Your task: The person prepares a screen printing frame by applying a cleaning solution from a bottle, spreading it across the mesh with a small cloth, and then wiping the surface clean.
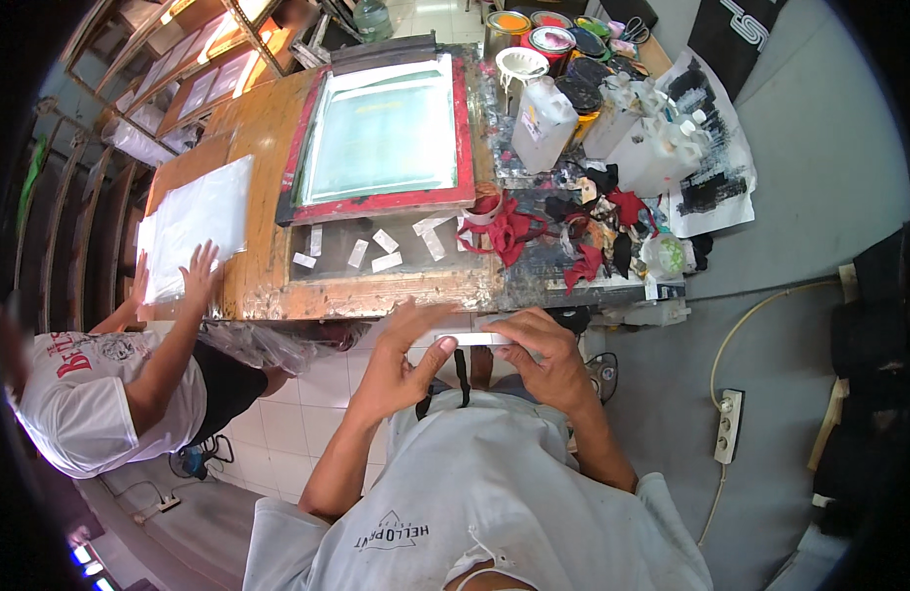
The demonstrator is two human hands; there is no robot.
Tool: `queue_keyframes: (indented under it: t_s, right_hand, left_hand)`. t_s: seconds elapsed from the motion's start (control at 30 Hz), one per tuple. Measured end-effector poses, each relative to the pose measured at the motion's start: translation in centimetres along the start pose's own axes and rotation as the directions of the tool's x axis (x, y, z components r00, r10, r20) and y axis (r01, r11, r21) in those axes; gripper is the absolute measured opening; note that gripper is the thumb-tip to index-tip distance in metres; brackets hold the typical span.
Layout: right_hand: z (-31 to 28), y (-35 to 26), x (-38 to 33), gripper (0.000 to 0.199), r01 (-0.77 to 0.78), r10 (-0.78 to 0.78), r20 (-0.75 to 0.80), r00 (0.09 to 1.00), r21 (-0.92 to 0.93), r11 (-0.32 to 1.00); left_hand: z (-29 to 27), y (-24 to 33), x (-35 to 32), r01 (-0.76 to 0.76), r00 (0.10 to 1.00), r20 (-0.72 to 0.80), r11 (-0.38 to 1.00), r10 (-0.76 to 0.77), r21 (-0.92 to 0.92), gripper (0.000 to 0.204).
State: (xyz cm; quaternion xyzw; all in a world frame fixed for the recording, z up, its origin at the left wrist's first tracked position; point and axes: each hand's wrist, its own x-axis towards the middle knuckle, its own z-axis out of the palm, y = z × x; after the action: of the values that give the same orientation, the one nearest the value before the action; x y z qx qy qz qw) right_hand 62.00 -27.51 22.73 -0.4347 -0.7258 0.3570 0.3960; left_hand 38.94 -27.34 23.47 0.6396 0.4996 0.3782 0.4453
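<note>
A thin, flat whitish bar [479, 339], seen edge-on, is held between my two hands in front of my waist, just off the table's near edge. My left hand [404, 362] has its thumb against the left end, with the fingers arched beyond it. Closed round the other end, my right hand [548, 360] has its thumb below and its fingers curled over the top. The bar's exact kind cannot be made out. Beyond my hands, several small pale strips [386, 262] lie on a dark glassy panel at the table's near side.
A red-framed printing screen [470, 148] lies on the wooden table [268, 286]. To its right are paint cans [507, 34], plastic jugs [543, 126] and red rags [504, 227]. At left, a co-worker's hands [201, 271] rest on white sheets [213, 192]. A power strip [729, 426] is at right.
</note>
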Motion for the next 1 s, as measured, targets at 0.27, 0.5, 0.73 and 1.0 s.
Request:
queue_keyframes:
  t_s: [0.27,0.5,0.73,1.0]
  right_hand:
    - [0.7,-0.8,-0.2,0.032,-0.1,0.085,-0.221,0.972,-0.057,0.993]
    - [2.7,-0.5,-1.3,0.03,-0.093,0.082,-0.22,0.972,-0.042,0.995]
    - [3.8,-0.6,0.3,0.017,-0.114,0.131,-0.176,0.976,0.102,0.988]
    - [4.4,-1.3,2.6,0.017,-0.014,0.016,-0.059,0.998,0.029,0.999]
  left_hand:
    - [1.9,-0.5,-0.4,0.106,0.986,0.151,0.969,-0.073,-0.222,0.019]
    - [3.2,-2.5,-2.4,-0.051,0.996,-0.069,0.998,0.049,-0.031,0.025]
    - [3.6,-2.6,-2.5,-0.078,0.981,-0.17,0.992,0.094,0.098,0.026]
    - [2.2,-1.4,-3.2,0.159,0.946,-0.26,0.975,-0.195,-0.156,0.023]
